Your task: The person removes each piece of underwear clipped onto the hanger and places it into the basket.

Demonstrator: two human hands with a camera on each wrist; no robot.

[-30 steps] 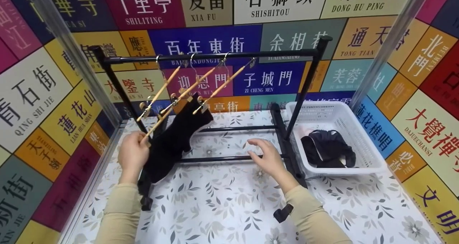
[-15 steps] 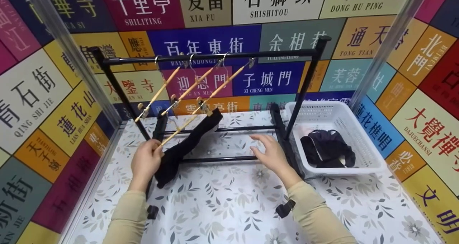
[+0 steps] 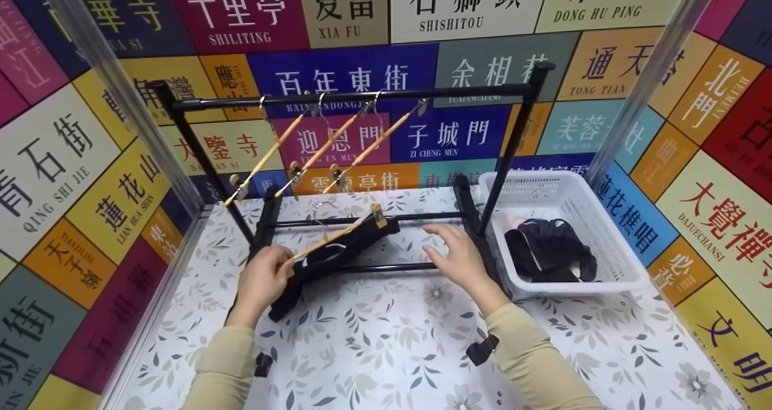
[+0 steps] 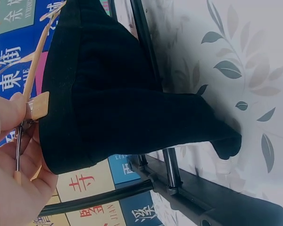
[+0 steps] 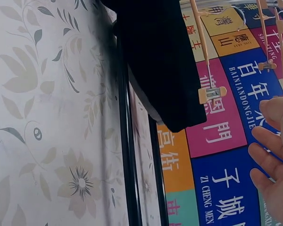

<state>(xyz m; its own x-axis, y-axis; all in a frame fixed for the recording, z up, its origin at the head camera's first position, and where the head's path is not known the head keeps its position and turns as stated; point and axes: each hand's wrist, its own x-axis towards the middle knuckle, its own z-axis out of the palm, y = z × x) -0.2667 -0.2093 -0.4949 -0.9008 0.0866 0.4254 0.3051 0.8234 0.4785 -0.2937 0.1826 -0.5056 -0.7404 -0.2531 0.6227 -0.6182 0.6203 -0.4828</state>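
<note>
My left hand [image 3: 263, 280] grips the near end of a wooden clip hanger [image 3: 329, 239]. Black pants [image 3: 362, 241] hang from it. In the left wrist view, thumb and fingers are around the hanger's near clip [image 4: 37, 104], which bites the waistband of the pants [image 4: 104, 84]. The far clip [image 5: 212, 94] holds the other end of the waistband in the right wrist view. The hanger's hook [image 3: 325, 208] is off the rack, below the top bar. My right hand [image 3: 457, 256] is held in the air right of the pants, fingers apart and loosely bent, touching nothing.
A black garment rack [image 3: 452, 91] spans the table, with three bare clip hangers [image 3: 325, 148] on its bar. Right of it, a white basket [image 3: 579, 286] holds dark clothing [image 3: 549, 250]. Sign-covered panels [image 3: 344, 66] enclose the back and sides of the flowered tabletop [image 3: 386, 337].
My left hand has moved right and toward me, bringing the hanger and pants down from among the hanging hangers to below them. My right hand has barely moved.
</note>
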